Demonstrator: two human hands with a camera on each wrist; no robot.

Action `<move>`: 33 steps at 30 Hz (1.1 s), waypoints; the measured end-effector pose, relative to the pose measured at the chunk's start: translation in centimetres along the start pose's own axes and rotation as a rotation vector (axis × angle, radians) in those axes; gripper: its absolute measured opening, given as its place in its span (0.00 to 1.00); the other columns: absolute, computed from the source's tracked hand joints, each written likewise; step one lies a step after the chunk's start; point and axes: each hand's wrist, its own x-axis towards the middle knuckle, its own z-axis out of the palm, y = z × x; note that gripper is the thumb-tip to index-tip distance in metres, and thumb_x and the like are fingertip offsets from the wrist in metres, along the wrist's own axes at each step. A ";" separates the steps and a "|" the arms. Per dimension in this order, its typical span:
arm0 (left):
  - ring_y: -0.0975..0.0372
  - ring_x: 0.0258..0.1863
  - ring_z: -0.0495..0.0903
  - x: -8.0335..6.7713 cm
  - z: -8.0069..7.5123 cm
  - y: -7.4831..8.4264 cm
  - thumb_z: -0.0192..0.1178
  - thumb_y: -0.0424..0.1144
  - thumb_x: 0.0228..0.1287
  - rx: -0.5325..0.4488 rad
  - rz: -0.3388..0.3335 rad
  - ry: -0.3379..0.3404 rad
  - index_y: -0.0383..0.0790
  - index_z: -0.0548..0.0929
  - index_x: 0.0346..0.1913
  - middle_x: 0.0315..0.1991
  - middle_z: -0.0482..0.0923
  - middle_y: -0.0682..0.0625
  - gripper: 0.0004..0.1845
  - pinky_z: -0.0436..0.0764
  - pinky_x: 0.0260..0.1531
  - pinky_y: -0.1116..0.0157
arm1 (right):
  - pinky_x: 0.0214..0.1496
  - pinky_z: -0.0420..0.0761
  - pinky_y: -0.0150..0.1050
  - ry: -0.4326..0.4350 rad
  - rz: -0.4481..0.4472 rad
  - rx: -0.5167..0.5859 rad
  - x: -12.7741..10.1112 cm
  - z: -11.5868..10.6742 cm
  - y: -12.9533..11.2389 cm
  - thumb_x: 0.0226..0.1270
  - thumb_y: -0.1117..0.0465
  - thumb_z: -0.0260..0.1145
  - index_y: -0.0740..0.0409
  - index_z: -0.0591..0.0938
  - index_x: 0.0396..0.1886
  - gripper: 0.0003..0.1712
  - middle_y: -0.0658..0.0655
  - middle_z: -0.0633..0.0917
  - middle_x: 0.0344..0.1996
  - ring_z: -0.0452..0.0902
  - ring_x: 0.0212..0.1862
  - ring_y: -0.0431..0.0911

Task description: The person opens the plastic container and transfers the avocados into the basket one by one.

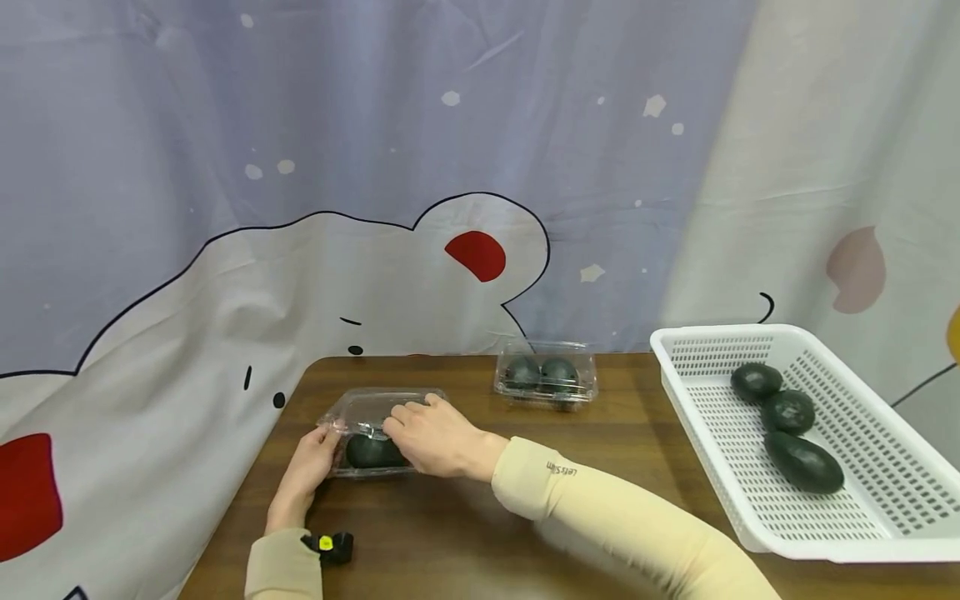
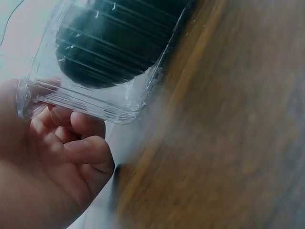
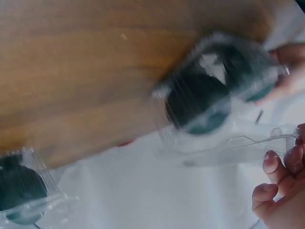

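A clear plastic clamshell box (image 1: 354,405) stands at the table's left with its lid raised. Dark green avocados (image 1: 367,451) lie inside it; two show in the right wrist view. My left hand (image 1: 309,458) grips the box's left end, and in the left wrist view its fingers (image 2: 90,148) curl below the rim with the thumb above. My right hand (image 1: 435,437) reaches across the box from the right. Its thumb and fingers pinch the edge of the lid (image 3: 257,143) in the right wrist view. The head view hides part of the contents behind this hand.
Another clear clamshell box (image 1: 585,385) with two avocados (image 1: 558,375) sits at the table's back edge. On the right a white perforated basket (image 1: 712,467) holds three avocados (image 1: 804,462). A printed curtain (image 1: 600,167) hangs behind the wooden table (image 1: 450,542).
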 end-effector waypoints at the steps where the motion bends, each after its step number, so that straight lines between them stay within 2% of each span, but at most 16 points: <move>1: 0.63 0.17 0.63 0.0 0.0 -0.1 0.45 0.53 0.78 -0.003 0.000 0.006 0.40 0.64 0.27 0.19 0.64 0.51 0.23 0.65 0.19 0.67 | 0.28 0.68 0.36 0.012 0.011 0.016 0.1 -0.3 0.2 0.71 0.56 0.56 0.49 0.79 0.38 0.05 0.46 0.78 0.31 0.77 0.33 0.40; 9: 0.62 0.18 0.62 0.1 0.0 -0.2 0.45 0.57 0.76 0.005 -0.020 0.010 0.40 0.63 0.27 0.20 0.64 0.50 0.25 0.64 0.19 0.68 | 0.31 0.71 0.36 0.063 0.081 0.098 1.1 -1.6 2.6 0.74 0.54 0.57 0.49 0.80 0.41 0.06 0.47 0.79 0.34 0.76 0.37 0.42; 15: 0.62 0.19 0.63 0.1 0.0 -0.1 0.44 0.56 0.77 0.014 -0.025 0.007 0.40 0.63 0.28 0.21 0.66 0.49 0.25 0.65 0.20 0.67 | 0.29 0.69 0.36 0.105 0.116 0.148 1.8 -1.7 4.0 0.75 0.55 0.57 0.49 0.80 0.39 0.07 0.47 0.78 0.32 0.75 0.35 0.42; 21: 0.62 0.18 0.63 0.0 0.1 -0.1 0.44 0.55 0.78 -0.002 -0.021 0.009 0.41 0.63 0.26 0.20 0.66 0.49 0.24 0.66 0.20 0.67 | 0.29 0.66 0.36 0.106 0.189 0.180 2.6 -1.4 5.5 0.75 0.55 0.58 0.49 0.79 0.39 0.05 0.47 0.76 0.32 0.73 0.34 0.43; 28: 0.62 0.16 0.61 0.1 0.3 0.0 0.45 0.53 0.78 -0.038 -0.011 0.007 0.41 0.62 0.25 0.19 0.64 0.49 0.24 0.65 0.20 0.67 | 0.31 0.67 0.35 0.089 0.271 0.207 3.5 -0.7 7.8 0.74 0.55 0.60 0.49 0.79 0.39 0.04 0.47 0.76 0.31 0.72 0.34 0.43; 33: 0.62 0.17 0.62 0.0 0.3 -0.1 0.45 0.53 0.78 -0.041 -0.032 0.020 0.41 0.62 0.25 0.19 0.64 0.50 0.24 0.65 0.20 0.67 | 0.31 0.68 0.36 0.084 0.326 0.253 4.4 0.2 8.8 0.75 0.56 0.59 0.50 0.78 0.38 0.04 0.48 0.75 0.31 0.70 0.34 0.44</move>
